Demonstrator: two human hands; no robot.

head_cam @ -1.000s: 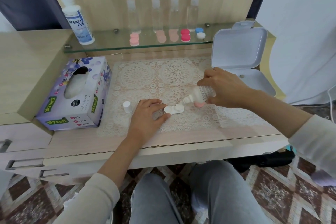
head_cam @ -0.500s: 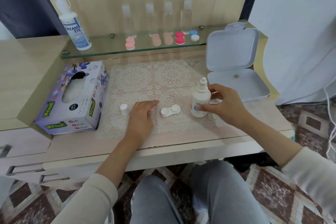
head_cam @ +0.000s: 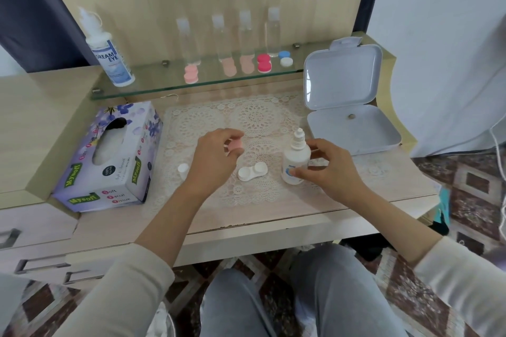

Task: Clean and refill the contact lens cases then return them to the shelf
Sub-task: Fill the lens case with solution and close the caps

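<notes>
A white contact lens case (head_cam: pixel 252 171) lies uncapped on the lace mat (head_cam: pixel 257 117). Just behind it my left hand (head_cam: pixel 213 157) pinches a pink cap (head_cam: pixel 235 145) between thumb and fingers. To the right a small solution bottle (head_cam: pixel 295 158) stands upright with its nozzle bare; my right hand (head_cam: pixel 325 167) holds it by the body. A small white bottle cap (head_cam: pixel 183 169) stands on the mat left of my left wrist. On the glass shelf (head_cam: pixel 153 90) sit several more lens cases: pink (head_cam: pixel 190 74), two pale peach (head_cam: pixel 229 66), red (head_cam: pixel 264 63), blue and white (head_cam: pixel 285 58).
A tissue box (head_cam: pixel 109 156) sits at the left of the desk. An open white hinged box (head_cam: pixel 353 117) sits at the right. On the shelf stand a large Dream Eye bottle (head_cam: pixel 108 52) and several clear bottles (head_cam: pixel 189 41). Drawer handles lie at lower left.
My right hand tipped the bottle back upright and set it on the mat. My left hand left the lens case, moved back and picked up a pink cap.
</notes>
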